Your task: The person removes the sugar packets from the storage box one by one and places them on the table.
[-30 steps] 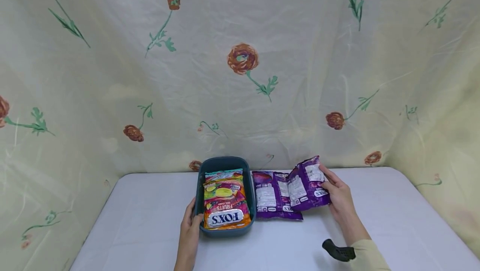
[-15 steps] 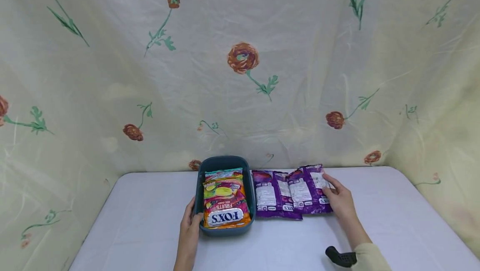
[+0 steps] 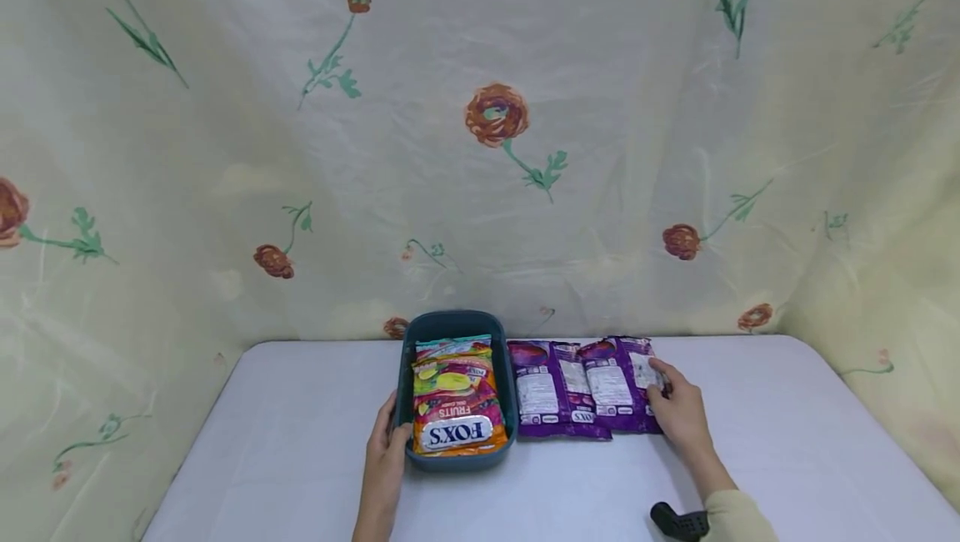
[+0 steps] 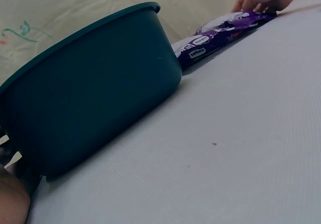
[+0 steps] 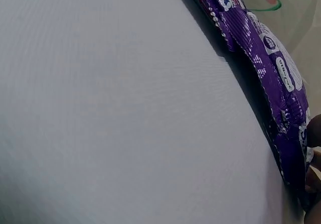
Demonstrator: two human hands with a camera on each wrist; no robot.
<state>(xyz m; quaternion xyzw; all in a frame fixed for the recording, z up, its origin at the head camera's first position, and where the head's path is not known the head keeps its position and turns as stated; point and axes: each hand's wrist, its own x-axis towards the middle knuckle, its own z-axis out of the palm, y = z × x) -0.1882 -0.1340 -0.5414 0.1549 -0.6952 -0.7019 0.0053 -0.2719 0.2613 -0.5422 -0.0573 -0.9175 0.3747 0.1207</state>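
Observation:
A dark teal plastic bin (image 3: 463, 464) holds several colourful candy bags, with an orange and red Fox's Fruits bag (image 3: 457, 404) on top. My left hand (image 3: 384, 460) grips the bin's left wall, thumb at the rim. In the left wrist view the bin (image 4: 95, 88) stands on the table and part of the hand (image 4: 12, 199) shows at its corner. Right of the bin lies one purple Fox's bag (image 3: 537, 392), back label up. A second purple bag (image 3: 611, 383) overlaps its right side. My right hand (image 3: 681, 413) pinches that second bag at its right edge.
A white-covered table (image 3: 300, 442) carries everything. Directly behind its back edge hangs a pale floral curtain (image 3: 600, 108), which also runs along both sides. A black wrist strap piece (image 3: 678, 521) sticks out beside the right sleeve (image 3: 738, 517).
My right hand has lowered the second purple bag from a tilted, raised position until it lies nearly flat beside the first. The left hand and the bin have stayed in place.

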